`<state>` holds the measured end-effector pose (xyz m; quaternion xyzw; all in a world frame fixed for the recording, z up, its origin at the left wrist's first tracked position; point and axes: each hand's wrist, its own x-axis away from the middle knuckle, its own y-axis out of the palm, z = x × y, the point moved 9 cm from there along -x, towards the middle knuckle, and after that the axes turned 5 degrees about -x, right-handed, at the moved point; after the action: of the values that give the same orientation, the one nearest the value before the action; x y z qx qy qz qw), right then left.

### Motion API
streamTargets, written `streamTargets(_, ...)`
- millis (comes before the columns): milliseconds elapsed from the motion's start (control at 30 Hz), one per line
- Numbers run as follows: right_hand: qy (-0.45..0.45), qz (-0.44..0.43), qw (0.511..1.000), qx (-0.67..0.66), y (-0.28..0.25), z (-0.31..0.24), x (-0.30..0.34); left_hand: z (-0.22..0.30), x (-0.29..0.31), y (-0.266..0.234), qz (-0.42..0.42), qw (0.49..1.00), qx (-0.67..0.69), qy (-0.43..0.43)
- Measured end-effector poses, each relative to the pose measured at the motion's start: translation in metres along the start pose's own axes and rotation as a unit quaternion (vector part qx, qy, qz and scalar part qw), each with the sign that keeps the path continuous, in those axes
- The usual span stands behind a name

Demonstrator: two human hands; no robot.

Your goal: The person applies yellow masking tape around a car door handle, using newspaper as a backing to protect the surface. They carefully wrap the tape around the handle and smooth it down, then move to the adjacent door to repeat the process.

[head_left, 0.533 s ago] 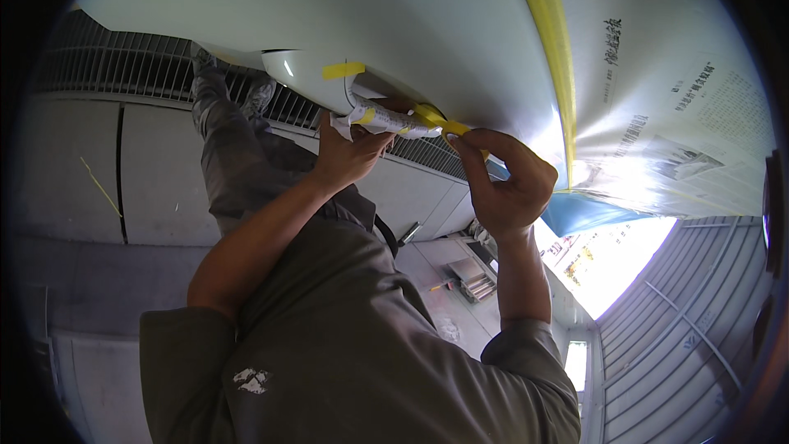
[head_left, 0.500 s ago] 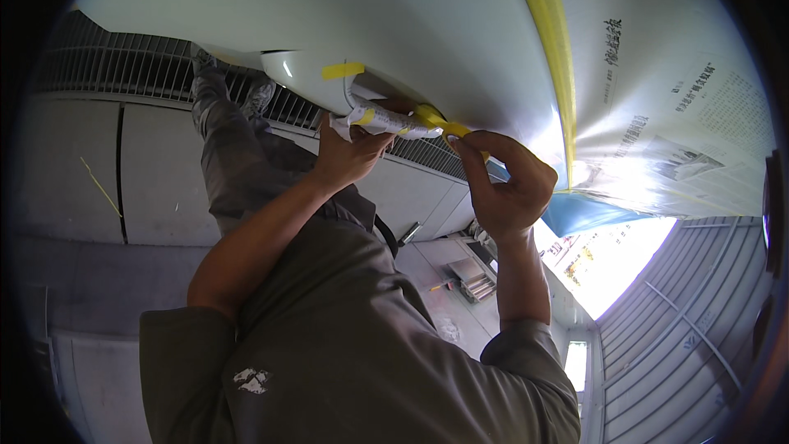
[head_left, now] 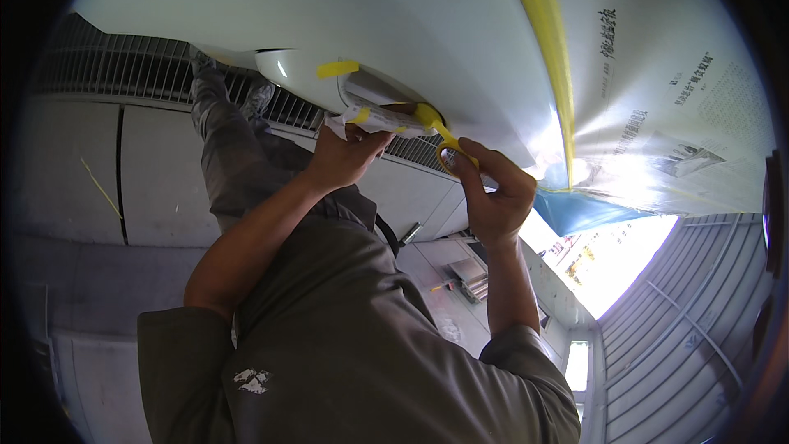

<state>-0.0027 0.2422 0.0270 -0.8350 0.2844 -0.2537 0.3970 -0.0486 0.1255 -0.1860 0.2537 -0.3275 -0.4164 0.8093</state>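
Note:
A pale, glossy car body panel (head_left: 370, 0) stretches across the top, with an oval recess (head_left: 376, 86) near its lower edge. My left hand (head_left: 341, 156) is closed on a folded strip of printed paper (head_left: 382, 119) with bits of yellow tape on it, held against the recess. Part of that hand's grip is hidden by the paper. Between the thumb and finger of my right hand (head_left: 501, 197) is a roll of yellow masking tape (head_left: 445, 158). A short tape length (head_left: 431, 117) runs from the roll to the recess's right end.
A short yellow tape piece (head_left: 337, 70) sticks beside the recess. Newspaper masking sheets (head_left: 657, 74), edged with a long yellow tape band (head_left: 551, 41), cover the right side. A floor grating (head_left: 123, 57) lies below the panel. Metal items (head_left: 470, 279) rest on the floor behind me.
My right hand has moved slightly left and down with the tape roll, which now shows its round face more. My left hand and the paper have barely shifted.

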Motion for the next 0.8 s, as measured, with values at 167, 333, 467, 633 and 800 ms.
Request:
streamTargets(167,-0.003,-0.02,1.0,0.018,0.011,0.009,0.012,0.008,0.006,0.004,0.007,1.0,-0.014,0.006)
streamTargets(333,-0.039,-0.008,0.999,0.017,0.028,0.008,0.017,0.021,0.01,0.01,0.021,0.998,-0.003,0.059)
streamTargets(467,-0.027,0.03,0.999,-0.019,0.04,0.023,0.025,0.021,0.007,0.011,0.03,0.999,-0.026,0.034)
streamTargets(633,0.115,0.076,0.974,-0.177,0.06,0.076,0.06,0.02,0.005,0.011,0.042,0.998,-0.056,0.0)
streamTargets(800,0.341,-0.151,0.927,-0.053,0.103,0.117,0.112,0.035,0.009,0.003,0.089,0.975,-0.189,0.076)
